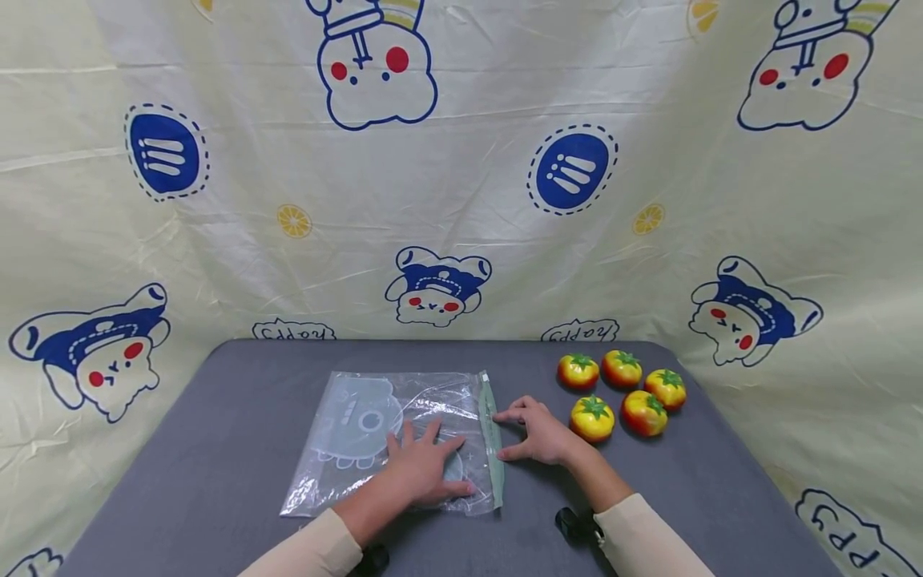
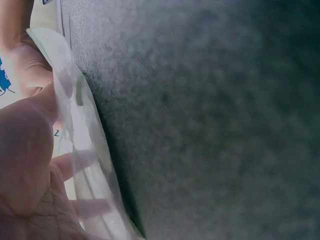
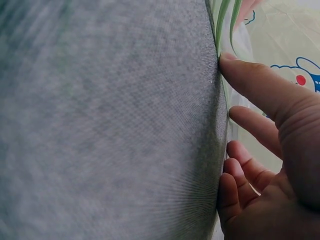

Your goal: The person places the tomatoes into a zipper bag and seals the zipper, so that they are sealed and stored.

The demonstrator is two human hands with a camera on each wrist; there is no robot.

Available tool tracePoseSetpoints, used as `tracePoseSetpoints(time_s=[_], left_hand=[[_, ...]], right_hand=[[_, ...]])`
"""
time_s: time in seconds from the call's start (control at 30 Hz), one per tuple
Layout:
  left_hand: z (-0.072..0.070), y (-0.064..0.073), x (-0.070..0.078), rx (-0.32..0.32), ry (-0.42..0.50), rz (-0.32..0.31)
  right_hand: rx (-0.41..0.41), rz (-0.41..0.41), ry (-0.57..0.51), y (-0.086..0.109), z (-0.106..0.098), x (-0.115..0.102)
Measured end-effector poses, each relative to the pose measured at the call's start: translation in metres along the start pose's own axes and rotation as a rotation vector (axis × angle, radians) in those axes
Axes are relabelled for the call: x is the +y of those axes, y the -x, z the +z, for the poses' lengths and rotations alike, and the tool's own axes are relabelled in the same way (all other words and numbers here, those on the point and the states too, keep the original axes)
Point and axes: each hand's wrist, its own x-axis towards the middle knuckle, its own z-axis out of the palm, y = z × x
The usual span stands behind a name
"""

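Observation:
A clear plastic zip bag [image 1: 360, 425] with a pale printed figure lies flat on the dark grey table, its green zip edge [image 1: 491, 437] to the right. My left hand [image 1: 421, 469] rests on the bag with the fingers spread. At the zip edge, my right hand [image 1: 541, 433] touches the bag's border with thumb and index finger held apart. The right wrist view shows its thumb [image 3: 260, 82] beside the green strip [image 3: 222, 25], other fingertips down at the tabletop. Part of the bag is hidden under the left hand.
Several red-and-yellow tomatoes [image 1: 593, 418] with green leafy tops, apparently toys, stand at the right of the table [image 1: 238, 433], beyond my right hand. A pale patterned cloth [image 1: 461, 184] hangs behind and around the table. Dark devices [image 1: 571, 525] sit at both wrists.

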Motion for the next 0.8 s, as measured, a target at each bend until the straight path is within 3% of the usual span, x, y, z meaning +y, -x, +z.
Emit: tracePoseSetpoints(time_s=[0.33,0.53,0.67,0.8], left_hand=[[-0.001,0.0005,-0.0059,0.073,0.065,-0.025],[-0.0017,-0.0003,-0.008,0.13,0.014,0.009],[-0.0025,-0.0007,-0.0084,0.142,-0.032,0.047],[-0.0018,-0.0016,-0.0083,0.136,-0.056,0.048]], right_hand=[[0.001,0.029,0.018,-0.0022,0.0004,-0.0014],[-0.007,0.026,0.014,-0.0019,-0.0014,-0.0015],[-0.013,0.025,0.005,-0.0018,-0.0017,-0.0011],[-0.016,0.024,-0.003,-0.0022,-0.0013,-0.0011]])
